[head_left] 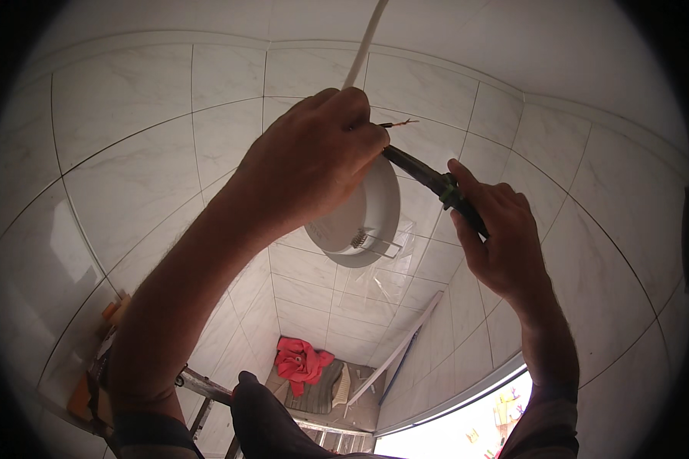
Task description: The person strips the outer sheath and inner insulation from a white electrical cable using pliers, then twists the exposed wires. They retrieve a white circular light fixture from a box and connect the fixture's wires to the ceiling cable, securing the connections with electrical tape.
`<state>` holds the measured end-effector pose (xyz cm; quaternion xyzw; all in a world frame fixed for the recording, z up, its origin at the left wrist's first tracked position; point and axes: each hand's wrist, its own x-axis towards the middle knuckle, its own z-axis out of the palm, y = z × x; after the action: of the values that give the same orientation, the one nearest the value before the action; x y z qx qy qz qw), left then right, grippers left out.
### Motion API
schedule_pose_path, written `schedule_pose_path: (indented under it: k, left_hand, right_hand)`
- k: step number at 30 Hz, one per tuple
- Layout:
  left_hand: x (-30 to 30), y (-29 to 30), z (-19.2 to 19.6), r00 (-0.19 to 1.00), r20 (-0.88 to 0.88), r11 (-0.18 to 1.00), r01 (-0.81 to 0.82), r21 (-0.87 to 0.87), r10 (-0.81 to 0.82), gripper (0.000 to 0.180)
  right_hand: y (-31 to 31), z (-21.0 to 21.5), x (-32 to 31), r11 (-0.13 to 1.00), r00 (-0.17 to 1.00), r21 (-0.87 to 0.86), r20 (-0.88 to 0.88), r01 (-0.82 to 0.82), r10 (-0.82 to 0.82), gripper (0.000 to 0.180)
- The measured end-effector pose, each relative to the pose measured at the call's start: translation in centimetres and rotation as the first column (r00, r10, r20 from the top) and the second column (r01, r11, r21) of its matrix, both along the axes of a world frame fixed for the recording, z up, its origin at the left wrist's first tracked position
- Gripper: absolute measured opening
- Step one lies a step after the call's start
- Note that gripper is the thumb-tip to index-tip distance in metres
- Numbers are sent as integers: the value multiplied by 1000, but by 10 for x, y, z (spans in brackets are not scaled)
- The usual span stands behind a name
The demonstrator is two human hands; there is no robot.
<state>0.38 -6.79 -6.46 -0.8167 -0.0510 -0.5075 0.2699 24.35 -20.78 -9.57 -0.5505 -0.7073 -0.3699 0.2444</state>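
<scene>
My left hand is raised near the ceiling, its fingers pinched on a dark wire. Bare copper strands stick out at the wire end. A white cable comes down from above to the same hand. In my right hand is a long dark handheld tool with a green collar; its far end meets the left fingertips, and I cannot make out its tip. Behind and below the left hand hangs a round white recessed downlight with a spring clip. What holds it up is hidden.
Marble-look tiled walls surround me. Clear plastic film shows behind the downlight. Below are a ladder, a red cloth, a grey striped mat and a leaning white strip. A bright window lies lower right.
</scene>
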Motion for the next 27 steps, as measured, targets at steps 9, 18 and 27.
schedule_pose_path:
  k: [9,18,27]
  left_hand:
    - [-11,-2,-3,982,-144,985,-104,135,123,27]
    - [-7,-6,1,980,-162,976,-84,203,118,38]
    - [-9,-10,1,982,-162,985,-69,158,95,30]
  right_hand:
    - [-17,17,-4,759,772,-593,-604,-269,-198,45]
    - [-11,0,20,454,536,-465,-844,-760,33,50]
    - [-9,-30,18,979,981,61,18,-193,192,65]
